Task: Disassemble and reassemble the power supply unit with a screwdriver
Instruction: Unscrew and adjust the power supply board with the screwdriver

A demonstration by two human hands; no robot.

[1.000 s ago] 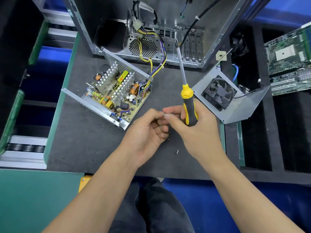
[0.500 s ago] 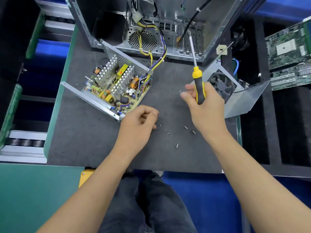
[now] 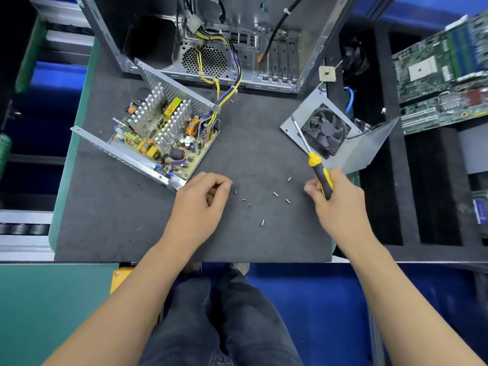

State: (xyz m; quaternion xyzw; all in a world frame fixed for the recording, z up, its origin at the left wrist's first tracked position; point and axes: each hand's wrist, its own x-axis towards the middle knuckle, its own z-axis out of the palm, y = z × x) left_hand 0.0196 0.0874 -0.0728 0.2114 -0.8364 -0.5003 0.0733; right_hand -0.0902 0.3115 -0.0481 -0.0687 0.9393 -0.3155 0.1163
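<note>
The opened power supply point(image 3: 161, 138) lies on the grey mat at left, circuit board and heat sinks exposed, its cables running into the computer case behind. Its metal cover with the black fan point(image 3: 327, 130) lies at right. My right hand point(image 3: 335, 199) grips the yellow and black screwdriver point(image 3: 318, 167), whose shaft points up-left across the cover. My left hand point(image 3: 203, 204) rests on the mat just below the power supply's corner, fingers curled, with nothing visible in it. Several small screws point(image 3: 275, 194) lie scattered on the mat between my hands.
An open computer case point(image 3: 237, 43) stands at the back of the mat point(image 3: 118, 220). Motherboards point(image 3: 438, 72) lie in black foam trays at right. A single screw point(image 3: 231, 101) sits near the cable bundle. Green bench edges and a conveyor border the left side.
My hands have separated from a shared pinch at centre. The right hand swung right and down with the screwdriver, tilting its shaft over the fan cover. Screws now lie on the mat between them.
</note>
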